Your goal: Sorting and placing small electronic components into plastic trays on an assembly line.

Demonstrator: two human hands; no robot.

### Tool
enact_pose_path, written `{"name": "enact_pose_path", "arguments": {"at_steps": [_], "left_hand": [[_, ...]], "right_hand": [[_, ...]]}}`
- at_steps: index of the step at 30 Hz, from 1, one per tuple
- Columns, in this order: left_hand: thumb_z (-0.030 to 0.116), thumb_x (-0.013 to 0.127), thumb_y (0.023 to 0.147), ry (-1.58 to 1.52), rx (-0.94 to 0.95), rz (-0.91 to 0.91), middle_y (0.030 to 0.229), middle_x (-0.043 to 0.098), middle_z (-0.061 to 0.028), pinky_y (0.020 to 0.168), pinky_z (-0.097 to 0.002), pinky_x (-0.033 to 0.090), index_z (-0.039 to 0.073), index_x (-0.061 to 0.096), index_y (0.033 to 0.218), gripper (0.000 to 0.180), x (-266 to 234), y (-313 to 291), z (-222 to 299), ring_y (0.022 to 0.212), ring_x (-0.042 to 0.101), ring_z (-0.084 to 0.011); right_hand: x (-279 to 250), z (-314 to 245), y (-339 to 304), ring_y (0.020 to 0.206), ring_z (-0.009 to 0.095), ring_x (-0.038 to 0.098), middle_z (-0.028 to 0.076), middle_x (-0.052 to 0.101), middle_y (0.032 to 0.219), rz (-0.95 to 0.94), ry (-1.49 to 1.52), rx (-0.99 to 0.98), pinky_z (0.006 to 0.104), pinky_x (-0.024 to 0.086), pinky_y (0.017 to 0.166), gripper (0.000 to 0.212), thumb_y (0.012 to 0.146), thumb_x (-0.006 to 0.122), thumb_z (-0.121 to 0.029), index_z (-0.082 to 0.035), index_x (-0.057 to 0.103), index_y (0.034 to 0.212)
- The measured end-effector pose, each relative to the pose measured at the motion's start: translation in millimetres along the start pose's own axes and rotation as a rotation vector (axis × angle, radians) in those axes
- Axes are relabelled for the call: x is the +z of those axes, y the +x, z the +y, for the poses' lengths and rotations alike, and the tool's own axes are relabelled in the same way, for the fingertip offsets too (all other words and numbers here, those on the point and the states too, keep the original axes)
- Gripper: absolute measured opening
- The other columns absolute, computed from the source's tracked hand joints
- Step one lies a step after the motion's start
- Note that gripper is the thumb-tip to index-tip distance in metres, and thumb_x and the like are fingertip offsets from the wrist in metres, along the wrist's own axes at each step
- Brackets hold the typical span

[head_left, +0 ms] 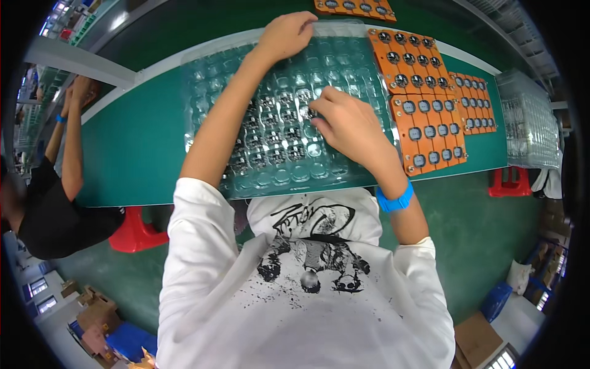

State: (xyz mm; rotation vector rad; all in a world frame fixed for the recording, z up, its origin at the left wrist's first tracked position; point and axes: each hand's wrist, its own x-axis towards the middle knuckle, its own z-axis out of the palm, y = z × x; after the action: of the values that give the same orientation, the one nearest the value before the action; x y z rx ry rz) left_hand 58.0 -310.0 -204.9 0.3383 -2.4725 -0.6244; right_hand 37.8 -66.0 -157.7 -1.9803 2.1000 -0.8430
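A clear plastic blister tray (209, 92) with rows of round pockets lies in front of me, and small dark-and-silver electronic parts (268, 120) sit in several pockets at its middle. My right hand (351, 126), a blue band on its wrist, hovers at those pockets with thumb and forefinger pinched on a small electronic part (312, 113), mostly covered by the fingers. Over the tray's far edge, my left hand (287, 35) is closed with its fingers curled; whatever they hold is hidden. Orange fixture boards (428, 104) bearing round parts lie right beside the tray.
Another orange board (356, 7) lies beyond the tray. A stack of clear trays (530, 117) stands at the table's right end. At the left, another person's arms (72, 135) reach to the bench. Red stools (136, 230) stand by the green table (135, 157).
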Motion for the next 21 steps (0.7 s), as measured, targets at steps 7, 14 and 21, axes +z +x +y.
{"name": "enact_pose_path", "arguments": {"at_steps": [7,14,21], "left_hand": [[0.018,0.053,0.084,0.043,0.057,0.11,0.095,0.068,-0.0145,0.079,-0.044,0.05,0.006,0.067,0.102,0.026,-0.1,-6.2,0.2,0.089,0.064,-0.0343],[0.021,0.056,0.085,0.073,0.038,0.082,0.097,0.067,-0.0131,0.079,-0.0399,0.05,0.008,0.065,0.107,0.027,1.7,-2.8,-4.5,0.088,0.064,-0.0321],[0.022,0.056,0.085,0.064,0.101,0.139,0.101,0.068,-0.0119,0.083,-0.0395,0.05,0.01,0.064,0.11,0.028,7.1,-4.5,-12.3,0.092,0.064,-0.0313]], "right_hand": [[-0.4,6.8,23.7,0.07,0.029,0.061,0.009,0.057,0.078,-0.117,-0.09,-0.098,0.0396,0.049,0.062,0.005,0.076,0.067,-0.008,-0.004,0.067,0.078],[12.0,24.3,43.0,0.066,0.03,0.058,0.01,0.053,0.073,0.009,-0.082,-0.227,0.0393,0.047,0.056,0.005,0.075,0.066,-0.005,-0.002,0.064,0.079],[16.5,23.1,36.5,0.069,0.03,0.06,0.009,0.056,0.075,-0.021,-0.083,-0.161,0.0398,0.049,0.059,0.006,0.076,0.064,-0.008,-0.004,0.065,0.079]]}}
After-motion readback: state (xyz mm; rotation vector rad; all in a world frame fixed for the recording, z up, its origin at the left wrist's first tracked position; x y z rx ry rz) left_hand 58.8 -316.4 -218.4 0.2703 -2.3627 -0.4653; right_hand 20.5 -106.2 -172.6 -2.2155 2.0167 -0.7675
